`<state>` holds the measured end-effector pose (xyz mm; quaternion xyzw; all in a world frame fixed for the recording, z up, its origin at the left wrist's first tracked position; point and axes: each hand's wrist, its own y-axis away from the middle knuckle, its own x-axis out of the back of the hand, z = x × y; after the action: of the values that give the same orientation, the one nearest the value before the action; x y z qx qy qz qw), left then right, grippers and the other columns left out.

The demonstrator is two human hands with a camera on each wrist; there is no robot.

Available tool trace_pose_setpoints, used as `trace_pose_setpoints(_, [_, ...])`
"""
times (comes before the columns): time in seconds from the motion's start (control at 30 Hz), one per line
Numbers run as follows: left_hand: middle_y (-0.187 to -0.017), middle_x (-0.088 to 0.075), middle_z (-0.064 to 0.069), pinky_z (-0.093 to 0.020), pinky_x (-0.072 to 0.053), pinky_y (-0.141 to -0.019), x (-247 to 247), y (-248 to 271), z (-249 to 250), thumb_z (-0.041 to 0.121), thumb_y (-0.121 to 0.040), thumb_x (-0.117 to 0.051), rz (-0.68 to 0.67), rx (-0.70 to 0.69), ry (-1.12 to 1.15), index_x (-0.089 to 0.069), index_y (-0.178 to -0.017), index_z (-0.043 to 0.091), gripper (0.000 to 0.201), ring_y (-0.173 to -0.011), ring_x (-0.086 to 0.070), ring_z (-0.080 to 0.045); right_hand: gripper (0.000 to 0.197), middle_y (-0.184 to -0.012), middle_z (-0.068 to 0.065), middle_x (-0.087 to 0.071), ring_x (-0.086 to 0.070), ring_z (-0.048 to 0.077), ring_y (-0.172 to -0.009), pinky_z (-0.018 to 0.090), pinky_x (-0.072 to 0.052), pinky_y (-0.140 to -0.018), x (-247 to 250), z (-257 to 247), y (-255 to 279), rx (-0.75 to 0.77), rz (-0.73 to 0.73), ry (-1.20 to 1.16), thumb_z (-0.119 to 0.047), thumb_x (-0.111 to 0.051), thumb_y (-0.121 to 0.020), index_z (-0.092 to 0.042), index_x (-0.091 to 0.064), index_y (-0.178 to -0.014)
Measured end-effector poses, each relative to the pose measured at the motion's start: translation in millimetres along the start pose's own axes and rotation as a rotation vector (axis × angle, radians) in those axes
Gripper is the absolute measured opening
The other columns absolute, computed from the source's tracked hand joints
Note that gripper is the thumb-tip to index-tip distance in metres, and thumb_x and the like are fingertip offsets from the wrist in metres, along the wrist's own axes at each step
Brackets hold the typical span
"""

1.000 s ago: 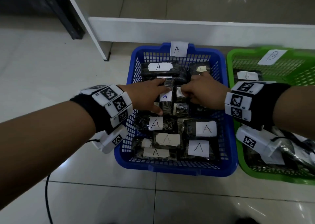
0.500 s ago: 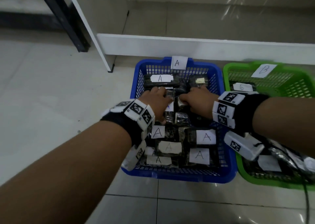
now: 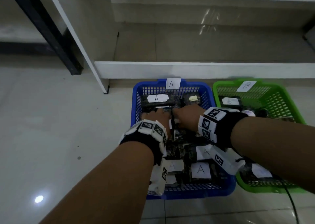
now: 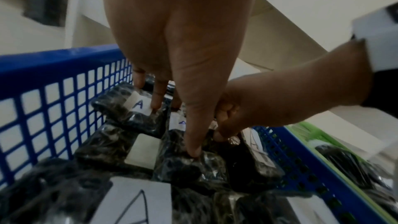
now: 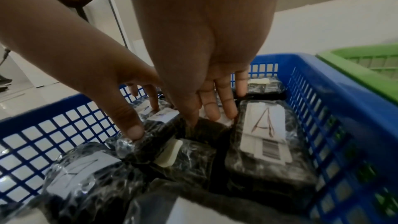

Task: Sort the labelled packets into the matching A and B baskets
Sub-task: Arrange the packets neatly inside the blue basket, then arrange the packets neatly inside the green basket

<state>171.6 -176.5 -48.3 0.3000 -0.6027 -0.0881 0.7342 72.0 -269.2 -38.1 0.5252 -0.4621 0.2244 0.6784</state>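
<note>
The blue basket (image 3: 136, 104) tagged A is full of dark plastic-wrapped packets with white A labels (image 3: 200, 170). Both hands are down in its middle, close together. My left hand (image 3: 156, 119) has straight, spread fingers. Its thumb presses the near end of a small packet (image 4: 189, 168) with a blue A label, and its fingertips (image 4: 157, 103) touch the packets behind. My right hand (image 3: 187, 118) reaches down beside that packet (image 5: 150, 135), thumb and fingers pinching its crinkled plastic edge. The green basket (image 3: 289, 101) tagged B stands to the right with B packets (image 3: 230, 101).
Both baskets sit on a pale tiled floor, tight against a low white shelf edge (image 3: 187, 69). A slanted white post (image 3: 81, 53) and a black frame leg (image 3: 51, 34) rise at the left. A black cable (image 3: 293, 206) trails past the green basket's front.
Both arms have stretched farther forward and the view has tilted up. The hands stay together on the same small packet in the blue basket, now pushed lower among the others.
</note>
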Motion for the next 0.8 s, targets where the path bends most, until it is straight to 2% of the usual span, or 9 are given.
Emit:
trace_pose_setpoints(0.07, [-0.142, -0.034, -0.007, -0.051, -0.03, -0.102, -1, -1, 0, 0.044, -0.08, -0.064, 0.015, -0.016, -0.025, -0.028, -0.141, 0.022, 0.074, -0.126, -0.04, -0.033, 0.029, -0.109, 0.011, -0.062, -0.06, 0.029, -0.098, 0.037, -0.042, -0.078, -1, -5, -4, -0.01, -0.008, -0.01, -0.025, -0.051, -0.093, -0.012, -0.046, -0.119])
trace_pose_setpoints(0.17, [-0.142, -0.032, -0.009, -0.051, -0.032, -0.101, 1, -4, 1, 0.041, -0.081, -0.067, 0.038, -0.026, 0.026, -0.024, -0.144, 0.021, 0.079, -0.126, -0.039, -0.034, 0.022, -0.107, 0.008, -0.063, -0.058, 0.029, -0.101, 0.041, -0.037, -0.092, -4, -6, -3, -0.045, -0.01, -0.065, -0.021, -0.051, -0.092, -0.014, -0.049, -0.113])
trace_pose_setpoints(0.37, [-0.14, -0.034, -0.016, -0.041, -0.035, -0.098, 4, -1, 14, 0.022, -0.094, -0.055, 0.11, 0.023, 0.086, -0.036, -0.138, 0.009, 0.05, -0.125, -0.039, -0.036, 0.021, -0.111, 0.008, -0.062, -0.057, 0.029, -0.105, 0.039, -0.039, -0.091, 2, -8, 5, -0.067, 0.007, -0.077, -0.022, -0.054, -0.09, -0.014, -0.054, -0.11])
trace_pose_setpoints(0.5, [-0.14, -0.033, -0.015, -0.043, -0.035, -0.1, -5, 0, 14, 0.027, -0.091, -0.058, 0.14, 0.052, 0.096, -0.036, -0.138, 0.012, 0.055, -0.125, -0.037, -0.036, 0.013, -0.107, 0.011, -0.063, -0.06, 0.03, -0.097, 0.032, -0.04, -0.072, -3, -9, 7, -0.062, 0.03, -0.114, -0.019, -0.054, -0.09, -0.014, -0.057, -0.102])
trace_pose_setpoints(0.53, [-0.139, -0.033, -0.015, -0.043, -0.036, -0.1, -5, 0, 12, 0.03, -0.088, -0.06, 0.131, 0.044, 0.094, -0.035, -0.138, 0.013, 0.058, -0.124, -0.038, -0.036, 0.011, -0.107, 0.011, -0.063, -0.061, 0.03, -0.097, 0.032, -0.042, -0.073, -4, -6, 10, -0.062, 0.027, -0.146, -0.019, -0.056, -0.089, -0.014, -0.058, -0.099])
trace_pose_setpoints(0.6, [-0.138, -0.033, -0.014, -0.045, -0.036, -0.101, -5, -1, 7, 0.036, -0.082, -0.066, 0.093, 0.032, 0.083, -0.032, -0.139, 0.015, 0.069, -0.124, -0.038, -0.037, 0.021, -0.113, 0.008, -0.064, -0.062, 0.028, -0.101, 0.032, -0.047, -0.081, -4, 4, 16, -0.052, 0.005, -0.255, -0.019, -0.058, -0.088, -0.012, -0.067, -0.107])
trace_pose_setpoints(0.67, [-0.137, -0.033, -0.013, -0.046, -0.037, -0.101, -2, -1, 4, 0.038, -0.08, -0.068, 0.068, 0.045, 0.087, -0.032, -0.139, 0.017, 0.072, -0.124, -0.039, -0.037, 0.027, -0.119, 0.002, -0.065, -0.061, 0.02, -0.105, 0.025, -0.045, -0.087, -2, 14, 24, -0.015, -0.001, -0.39, -0.02, -0.06, -0.088, -0.015, -0.069, -0.113])
trace_pose_setpoints(0.73, [-0.14, -0.034, -0.013, -0.04, -0.036, -0.101, 2, 0, 5, 0.038, -0.083, -0.065, 0.056, 0.067, 0.124, -0.034, -0.14, 0.019, 0.068, -0.126, -0.039, -0.034, 0.025, -0.115, -0.001, -0.068, -0.062, 0.013, -0.099, 0.02, -0.044, -0.082, 5, 28, 35, 0.001, 0.041, -0.531, -0.021, -0.061, -0.087, -0.017, -0.071, -0.11])
trace_pose_setpoints(0.8, [-0.141, -0.034, -0.013, -0.036, -0.037, -0.102, 7, -1, 6, 0.04, -0.083, -0.066, 0.04, 0.119, 0.158, -0.038, -0.141, 0.021, 0.067, -0.127, -0.04, -0.033, 0.022, -0.11, 0.0, -0.069, -0.061, 0.012, -0.096, 0.018, -0.042, -0.079, 12, 48, 44, -0.014, 0.127, -0.613, -0.021, -0.062, -0.087, -0.016, -0.072, -0.106])
